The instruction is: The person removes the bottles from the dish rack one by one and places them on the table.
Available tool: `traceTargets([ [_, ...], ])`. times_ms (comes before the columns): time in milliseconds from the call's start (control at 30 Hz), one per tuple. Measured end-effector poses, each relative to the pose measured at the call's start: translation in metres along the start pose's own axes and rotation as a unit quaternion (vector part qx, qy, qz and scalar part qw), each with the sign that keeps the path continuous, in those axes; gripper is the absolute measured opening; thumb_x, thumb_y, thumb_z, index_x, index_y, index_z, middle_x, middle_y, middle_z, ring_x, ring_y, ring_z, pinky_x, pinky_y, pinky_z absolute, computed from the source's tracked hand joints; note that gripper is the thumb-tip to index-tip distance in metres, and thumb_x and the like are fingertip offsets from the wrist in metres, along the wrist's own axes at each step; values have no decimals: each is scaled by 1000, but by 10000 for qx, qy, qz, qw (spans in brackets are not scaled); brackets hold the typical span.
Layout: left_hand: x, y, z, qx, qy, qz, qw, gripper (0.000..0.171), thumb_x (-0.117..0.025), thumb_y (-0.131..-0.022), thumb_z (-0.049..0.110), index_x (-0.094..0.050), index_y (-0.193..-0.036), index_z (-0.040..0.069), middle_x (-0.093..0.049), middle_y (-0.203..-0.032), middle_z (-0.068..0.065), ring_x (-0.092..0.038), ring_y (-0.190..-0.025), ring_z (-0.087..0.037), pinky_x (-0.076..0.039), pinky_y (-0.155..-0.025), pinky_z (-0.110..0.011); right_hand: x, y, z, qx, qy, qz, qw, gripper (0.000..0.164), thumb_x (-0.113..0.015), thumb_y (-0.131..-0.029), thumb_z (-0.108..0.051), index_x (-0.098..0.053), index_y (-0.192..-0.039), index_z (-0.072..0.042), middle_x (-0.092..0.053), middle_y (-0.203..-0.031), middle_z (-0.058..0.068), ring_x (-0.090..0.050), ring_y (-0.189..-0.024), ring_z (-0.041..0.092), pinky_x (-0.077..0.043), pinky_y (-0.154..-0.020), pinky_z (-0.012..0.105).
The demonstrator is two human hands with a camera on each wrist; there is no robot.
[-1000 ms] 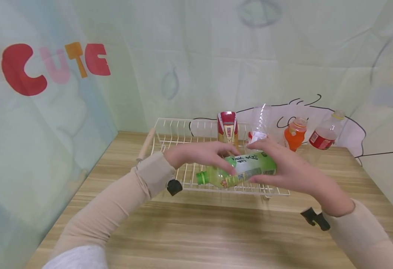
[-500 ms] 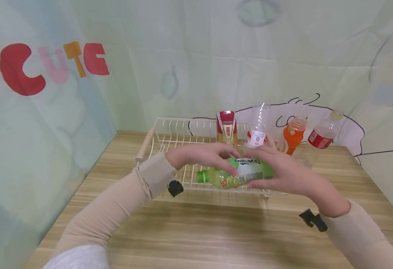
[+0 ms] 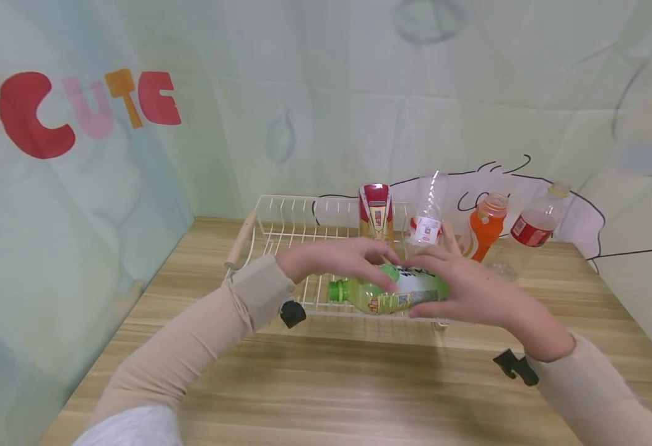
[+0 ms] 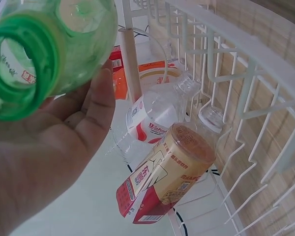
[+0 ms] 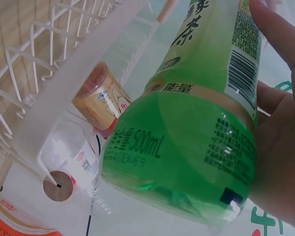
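A green tea bottle point(image 3: 406, 296), uncapped with a green neck, lies sideways and nearly level at the front of a white wire rack point(image 4: 255, 53). My left hand point(image 3: 348, 261) grips its shoulder, fingers behind and thumb in front. Around the base end, my right hand point(image 3: 473, 286) holds it between thumb and fingers. The left wrist view shows the bottle's open mouth; its 500 mL base point(image 5: 182, 147) fills the right wrist view. Whether it touches the wires I cannot tell. Behind it in the rack stand a red-and-gold can point(image 3: 377, 214) and a clear bottle point(image 3: 426, 230).
Right of the rack stand an orange-labelled bottle point(image 3: 487, 228) and a clear bottle with a red label point(image 3: 534, 226). The rack has a wooden handle point(image 3: 242, 240) at its left end. A printed cloth backdrop point(image 3: 326, 111) rises behind the wooden table point(image 3: 337, 384).
The base end of the green tea bottle has come down and slightly left with my right hand, so the bottle is more level. My left hand has barely moved.
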State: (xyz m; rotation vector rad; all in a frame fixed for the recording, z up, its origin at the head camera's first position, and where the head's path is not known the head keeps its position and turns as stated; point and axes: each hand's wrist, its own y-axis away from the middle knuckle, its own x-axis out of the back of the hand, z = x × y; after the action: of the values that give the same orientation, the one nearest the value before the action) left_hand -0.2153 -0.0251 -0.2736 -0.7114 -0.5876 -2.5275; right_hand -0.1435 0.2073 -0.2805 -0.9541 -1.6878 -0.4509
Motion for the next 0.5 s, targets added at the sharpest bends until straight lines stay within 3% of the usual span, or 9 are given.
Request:
traceTargets([
  [500,-3,-5,0,7,-41,153,9999,54,-68,-87,39,-52,-133,17,-55,-128,5,-52,-118,-17,-47,-93,-34,-5,2,1,-197,85,25,9998,72,-85,-72,-34,-57,-134,-12,-55,-135,10,4,-144,46,-54,-84,52],
])
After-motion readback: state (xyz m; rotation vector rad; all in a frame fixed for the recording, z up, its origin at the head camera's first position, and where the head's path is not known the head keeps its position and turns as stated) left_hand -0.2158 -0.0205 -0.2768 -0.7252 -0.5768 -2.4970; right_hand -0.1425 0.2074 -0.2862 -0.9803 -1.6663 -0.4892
